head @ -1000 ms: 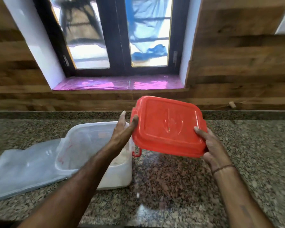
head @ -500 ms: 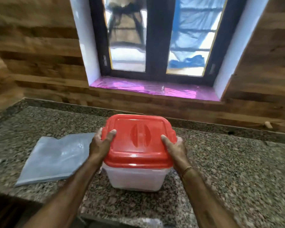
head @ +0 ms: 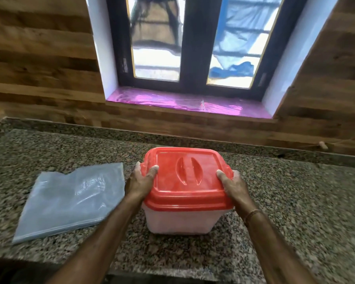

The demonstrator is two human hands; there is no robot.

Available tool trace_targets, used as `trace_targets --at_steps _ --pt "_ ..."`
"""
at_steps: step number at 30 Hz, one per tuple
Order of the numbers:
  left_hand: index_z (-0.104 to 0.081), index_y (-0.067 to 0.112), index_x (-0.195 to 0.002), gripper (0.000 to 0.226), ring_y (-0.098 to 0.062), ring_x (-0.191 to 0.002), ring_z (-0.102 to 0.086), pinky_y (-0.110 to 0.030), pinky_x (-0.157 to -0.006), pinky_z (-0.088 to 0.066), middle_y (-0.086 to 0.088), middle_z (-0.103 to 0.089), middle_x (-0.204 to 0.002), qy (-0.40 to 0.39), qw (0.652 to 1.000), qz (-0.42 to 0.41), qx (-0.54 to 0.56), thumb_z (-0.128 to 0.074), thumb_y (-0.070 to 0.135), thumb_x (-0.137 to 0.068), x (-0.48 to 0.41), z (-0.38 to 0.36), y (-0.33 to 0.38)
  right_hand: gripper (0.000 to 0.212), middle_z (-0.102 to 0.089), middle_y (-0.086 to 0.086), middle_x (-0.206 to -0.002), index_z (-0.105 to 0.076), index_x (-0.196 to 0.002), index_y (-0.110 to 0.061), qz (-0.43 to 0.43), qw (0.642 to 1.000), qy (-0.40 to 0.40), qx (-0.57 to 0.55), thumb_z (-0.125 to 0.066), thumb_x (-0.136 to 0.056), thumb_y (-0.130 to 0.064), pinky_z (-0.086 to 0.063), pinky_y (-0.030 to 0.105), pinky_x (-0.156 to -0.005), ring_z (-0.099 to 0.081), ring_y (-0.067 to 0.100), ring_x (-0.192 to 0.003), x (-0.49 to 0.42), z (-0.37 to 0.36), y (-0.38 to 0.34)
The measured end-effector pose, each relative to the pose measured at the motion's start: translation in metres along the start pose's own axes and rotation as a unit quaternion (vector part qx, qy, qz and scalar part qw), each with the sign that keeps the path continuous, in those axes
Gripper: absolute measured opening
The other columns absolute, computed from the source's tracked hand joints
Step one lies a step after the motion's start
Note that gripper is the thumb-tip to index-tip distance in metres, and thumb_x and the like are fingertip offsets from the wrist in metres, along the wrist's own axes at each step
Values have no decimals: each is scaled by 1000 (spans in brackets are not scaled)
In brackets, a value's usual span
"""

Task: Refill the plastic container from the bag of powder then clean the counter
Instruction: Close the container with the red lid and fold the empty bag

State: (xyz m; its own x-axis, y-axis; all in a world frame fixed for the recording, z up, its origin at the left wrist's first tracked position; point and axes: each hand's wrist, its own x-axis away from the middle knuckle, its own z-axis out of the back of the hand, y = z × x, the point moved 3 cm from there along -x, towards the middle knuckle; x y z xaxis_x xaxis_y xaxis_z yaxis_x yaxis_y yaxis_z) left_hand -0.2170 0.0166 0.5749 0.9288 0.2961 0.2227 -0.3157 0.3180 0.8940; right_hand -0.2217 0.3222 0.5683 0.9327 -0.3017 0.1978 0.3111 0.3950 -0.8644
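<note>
lid (head: 186, 177): red, sits on the box (head: 182, 219), looks level. Whether it has snapped all round I can't tell; far edge and clips are not readable.
box: translucent, stands on the tabletop (head: 295, 201) near the front edge, centre of view. Powder level inside not readable through the wall.
left hand (head: 140, 181): clamped on the lid's left edge, thumb on top, fingers wrapped round the side.
right hand (head: 235, 184): same grip on the right edge, thumb on top.
bag (head: 70, 199): flat and looks empty, lying on the tabletop just left of the box, apart from it.
step: judged as lid closing, refill looks done, wipe-down not yet done.
risk 1: uneven press. One side seats, the other rides up, lid looks shut but is not. Later lift by the lid dumps powder.
risk 2: hard push near the front edge could skid the box toward the drop. Granite is slick, plastic base has little grip.
risk 3: trapped air puffing fine powder out of an unseated corner onto the tabletop, adding to the cleaning.
risk 4: bag is light and limp. A sweep of the left forearm could drag it off the edge, shedding residue.
spill: no powder visible on the speckled stone, but the pattern would hide it. Frame is a bit blurred.
</note>
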Motion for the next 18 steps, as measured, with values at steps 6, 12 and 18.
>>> trace_targets --at_steps 6,12,18 --pt "-51 17 -145 63 -26 -98 -69 -35 -76 -57 -9 -70 -121 -4 1000 -10 -17 -56 58 -97 -13 9 -5 62 -63 9 -117 -48 -128 -16 -9 1000 19 11 -63 -90 -62 -64 52 -83 -70 29 -99 -6 -10 -1" --pt "-30 19 -160 85 -35 -126 -61 -51 -100 -55 -18 -54 -150 -30 999 10 28 -54 66 -93 -18 4 -4 60 -58 11 -122 -45 -130 -15 -18 998 43 42 -60 -94 -60 -59 46 -85 -64 28 -102 -8 -16 -9" --pt "-12 23 -166 85 -38 -140 -48 -53 -107 -47 -17 -37 -163 -34 998 17 44 -51 60 -100 -10 0 -10 75 -58 11 -124 -41 -133 -20 -31 994 49 96 -52 -85 -77 -58 49 -88 -64 30 -102 -5 -16 -6"
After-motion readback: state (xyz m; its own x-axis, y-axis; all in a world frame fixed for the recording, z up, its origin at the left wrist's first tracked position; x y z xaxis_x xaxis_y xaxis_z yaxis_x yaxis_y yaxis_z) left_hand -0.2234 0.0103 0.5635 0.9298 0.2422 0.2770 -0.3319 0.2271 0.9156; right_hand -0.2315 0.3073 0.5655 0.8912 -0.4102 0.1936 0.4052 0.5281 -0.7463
